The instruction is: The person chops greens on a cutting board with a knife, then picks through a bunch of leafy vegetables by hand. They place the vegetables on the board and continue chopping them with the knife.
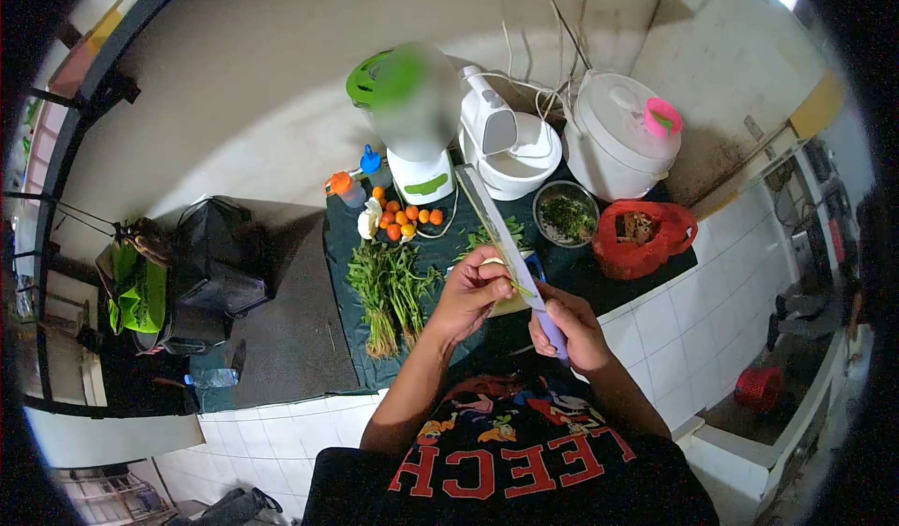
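My right hand (pixel 573 329) is wrapped round the lilac handle of a long kitchen knife (pixel 494 222), its blade pointing up and away from me. Close beside the blade, my left hand (pixel 476 290) is closed in a pinch on a thin green stem (pixel 523 289). Below the knife, cut green leaves (pixel 506 233) lie on a board that my hands and the blade partly hide. Bundles of leafy greens (pixel 382 292) with roots rest to the left. A metal bowl (pixel 594 236) of chopped greens stands to the right.
Small orange tomatoes (pixel 393 232) and a white garlic bulb (pixel 369 221) lie near two squeeze bottles (pixel 346 189). Behind are a blender (pixel 421 175), a white stand mixer (pixel 510 175) and a rice cooker (pixel 623 133). A red plastic bag (pixel 613 262) sits at the table's right edge.
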`<action>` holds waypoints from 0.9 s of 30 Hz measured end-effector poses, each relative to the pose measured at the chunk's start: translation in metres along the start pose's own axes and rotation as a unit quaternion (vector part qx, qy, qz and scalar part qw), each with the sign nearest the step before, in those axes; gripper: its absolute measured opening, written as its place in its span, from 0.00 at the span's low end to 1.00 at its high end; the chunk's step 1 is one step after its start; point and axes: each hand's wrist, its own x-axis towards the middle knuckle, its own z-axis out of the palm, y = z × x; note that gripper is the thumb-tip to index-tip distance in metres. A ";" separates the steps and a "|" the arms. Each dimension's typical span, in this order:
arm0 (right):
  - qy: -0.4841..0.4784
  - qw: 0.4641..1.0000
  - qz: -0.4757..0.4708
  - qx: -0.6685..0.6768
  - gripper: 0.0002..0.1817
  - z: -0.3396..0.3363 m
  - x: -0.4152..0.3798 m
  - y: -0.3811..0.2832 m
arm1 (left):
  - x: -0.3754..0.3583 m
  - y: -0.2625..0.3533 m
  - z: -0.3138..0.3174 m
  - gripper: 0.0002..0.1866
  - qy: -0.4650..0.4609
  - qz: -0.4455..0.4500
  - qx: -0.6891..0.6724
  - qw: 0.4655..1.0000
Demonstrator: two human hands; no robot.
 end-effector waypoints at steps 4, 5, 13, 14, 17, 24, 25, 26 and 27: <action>-0.004 1.000 0.011 -0.004 0.32 -0.001 0.001 -0.001 | -0.001 -0.003 0.000 0.28 0.000 -0.004 -0.006 1.000; -0.007 1.000 0.012 -0.005 0.32 -0.002 0.002 -0.001 | 0.001 -0.003 -0.002 0.28 -0.001 0.001 -0.001 1.000; -0.022 1.000 0.002 -0.014 0.33 -0.003 0.007 -0.003 | 0.001 0.003 -0.005 0.28 0.030 0.010 -0.008 0.999; -0.023 1.000 0.002 -0.014 0.33 -0.003 0.008 -0.002 | 0.001 0.003 -0.005 0.28 0.026 0.018 -0.005 0.999; -0.025 0.999 -0.001 -0.023 0.32 -0.004 0.009 0.002 | 0.001 0.004 -0.001 0.27 0.023 0.030 0.003 0.999; -0.027 0.999 0.017 0.000 0.32 -0.010 0.015 0.006 | 0.002 0.004 0.011 0.27 0.053 0.019 0.026 0.998; -0.026 0.999 0.019 -0.001 0.32 -0.010 0.016 0.005 | 0.002 0.003 0.010 0.27 0.054 0.020 0.026 0.998; -0.027 0.999 0.020 -0.001 0.32 -0.011 0.016 0.006 | 0.002 0.001 0.007 0.27 0.049 0.020 0.030 0.998; -0.035 0.999 0.019 -0.007 0.32 -0.012 0.017 0.006 | 0.002 0.000 0.005 0.28 0.044 0.020 0.035 0.998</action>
